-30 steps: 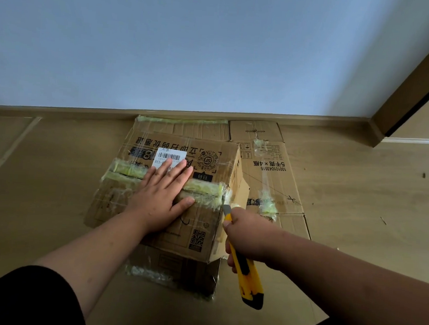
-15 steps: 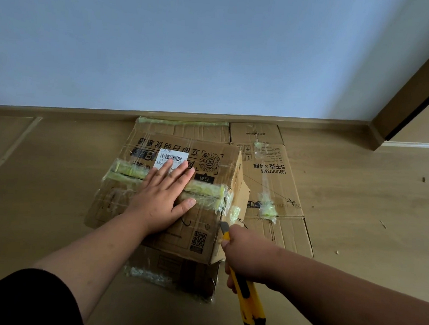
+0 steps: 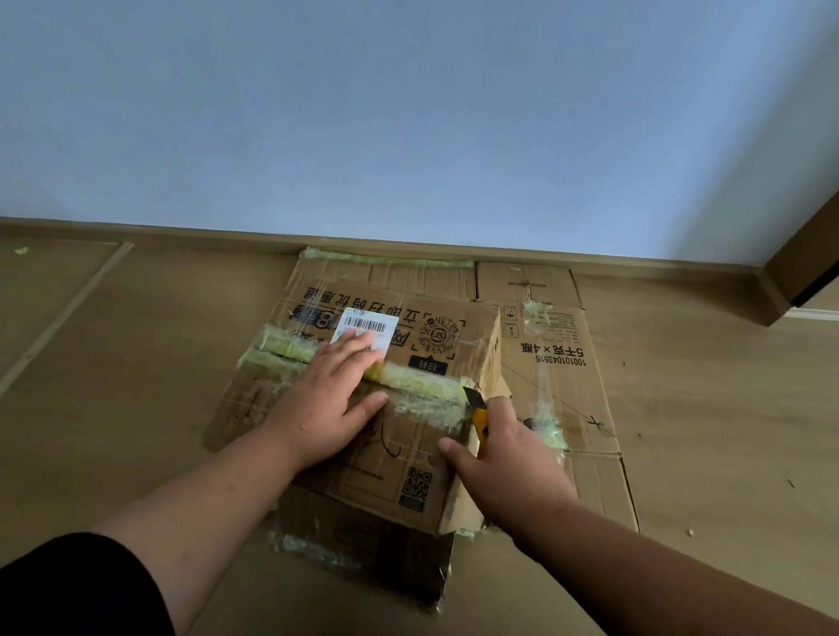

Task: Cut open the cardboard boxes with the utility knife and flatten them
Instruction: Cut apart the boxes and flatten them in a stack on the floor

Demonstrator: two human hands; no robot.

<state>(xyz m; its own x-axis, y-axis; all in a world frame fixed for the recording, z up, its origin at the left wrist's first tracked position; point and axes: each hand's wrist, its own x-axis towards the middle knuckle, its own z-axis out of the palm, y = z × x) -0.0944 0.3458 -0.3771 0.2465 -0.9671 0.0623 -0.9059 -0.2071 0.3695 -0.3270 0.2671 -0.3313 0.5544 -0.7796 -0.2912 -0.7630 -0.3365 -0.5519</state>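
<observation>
On the floor, the left hand (image 3: 324, 405) pressed flat, fingers straight, on the cardboard box (image 3: 389, 445) beside its taped seam (image 3: 418, 384). The right hand (image 3: 507, 460) gripped the utility knife (image 3: 478, 413) at the seam's right end (blade out); a slip leftward could cut those fingers.

The box (image 3: 367, 403) is plain matt brown cardboard, wrapped in shiny, crinkly clear tape (image 3: 417, 389) gone yellowish. Paper label (image 3: 369, 328) looks smooth and white. Knife (image 3: 479, 419) is yellow plastic. Floor (image 3: 106, 370) looks matt wood-ish.
</observation>
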